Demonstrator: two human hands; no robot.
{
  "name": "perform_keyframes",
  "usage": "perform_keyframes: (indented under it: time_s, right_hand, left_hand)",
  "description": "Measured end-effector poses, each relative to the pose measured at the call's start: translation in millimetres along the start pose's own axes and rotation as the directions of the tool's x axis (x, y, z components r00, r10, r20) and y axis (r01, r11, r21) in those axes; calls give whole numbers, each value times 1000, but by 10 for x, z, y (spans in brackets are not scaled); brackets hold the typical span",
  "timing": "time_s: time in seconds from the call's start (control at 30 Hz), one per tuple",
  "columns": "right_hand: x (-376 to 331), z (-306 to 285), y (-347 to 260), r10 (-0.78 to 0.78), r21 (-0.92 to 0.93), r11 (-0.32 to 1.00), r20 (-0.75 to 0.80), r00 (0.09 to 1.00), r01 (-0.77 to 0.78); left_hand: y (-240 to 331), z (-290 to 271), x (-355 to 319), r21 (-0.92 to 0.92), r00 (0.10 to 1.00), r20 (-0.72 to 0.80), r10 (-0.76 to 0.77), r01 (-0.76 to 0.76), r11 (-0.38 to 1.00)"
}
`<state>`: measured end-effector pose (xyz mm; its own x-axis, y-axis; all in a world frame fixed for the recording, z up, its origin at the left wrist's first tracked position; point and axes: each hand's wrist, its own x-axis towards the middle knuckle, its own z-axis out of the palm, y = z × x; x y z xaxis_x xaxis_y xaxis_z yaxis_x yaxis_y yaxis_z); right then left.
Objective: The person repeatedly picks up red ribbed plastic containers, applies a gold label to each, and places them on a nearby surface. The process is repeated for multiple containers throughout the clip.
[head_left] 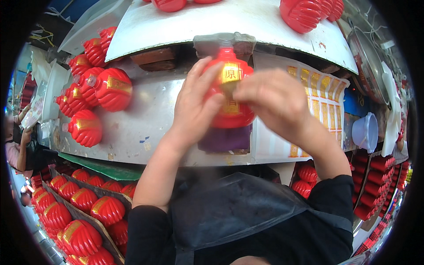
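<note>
A glossy red bottle [236, 118] with ribbed sides and a clear neck lies on its back, neck pointing away from me. A gold label [229, 73] runs down its front. My left hand [196, 95] steadies the bottle's left side, fingers wrapped along it. My right hand [276, 95] is over the bottle's right side, fingers curled in a pinch at the label's middle. Motion blurs it, and what the fingertips hold is hidden. Under the bottle's base lies a dark purple pad [225, 140]. The neck points to a grey block [245, 42].
Right of the bottle lies a sheet of gold labels [327, 108]. Several labelled red bottles [114, 88] lie at the table's left. A white board [185, 22] bears more bottles beyond. Crates of bottles [84, 221] stand lower left; a pale basin [365, 132] is at right. Another person [22, 148] works far left.
</note>
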<state>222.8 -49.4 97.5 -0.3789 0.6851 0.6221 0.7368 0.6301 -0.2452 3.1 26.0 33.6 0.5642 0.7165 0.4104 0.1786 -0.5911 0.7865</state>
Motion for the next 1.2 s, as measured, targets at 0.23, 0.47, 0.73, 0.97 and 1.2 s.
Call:
perform_keyframes:
  time_s: [0.23,0.47,0.73,0.97,1.2]
  right_hand:
    - [-396,82,-371,-220,5,975,13,975,220]
    - [-363,93,-298,-20,15,1000,-162,987,23]
    - [-464,103,-406,346,276,907,-64,936,-317]
    - [322,134,-53,314,-4,949,-99,944,-316]
    - [416,65,224,267,221,933,100,958,-283]
  left_hand:
    - [-15,0,3,-80,1000,8,1,-1,997]
    - [-15,-11,16,-89,1000,-16,9,-11,996]
    - [18,-27,-5,-146,998,41,-49,54,988]
    - [0,27,9,-305,991,-8,-131,123,944]
    - [8,-15,100,-283,982,28,-188,188,940]
